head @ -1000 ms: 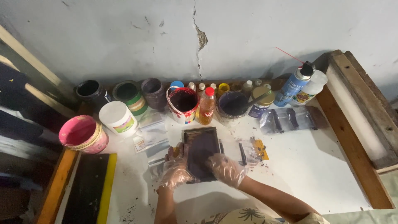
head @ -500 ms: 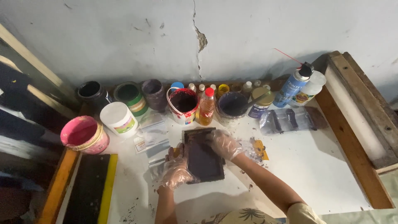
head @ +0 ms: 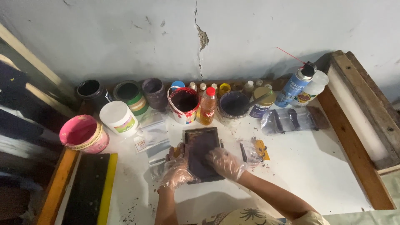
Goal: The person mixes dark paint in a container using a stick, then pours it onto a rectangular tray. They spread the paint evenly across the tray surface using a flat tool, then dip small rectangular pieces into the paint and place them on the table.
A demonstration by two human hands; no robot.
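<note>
Two gloved hands on a small dark frame: left hand grips its edge, right hand lies flat, fingers together.

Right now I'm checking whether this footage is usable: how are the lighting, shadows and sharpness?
Head view: dim, soft light; the dark frame under the left hand and right hand shows little detail; soft shadows fall behind the pots along the wall; both gloves look slightly blurred; the table edges bow from wide-angle distortion.
</note>
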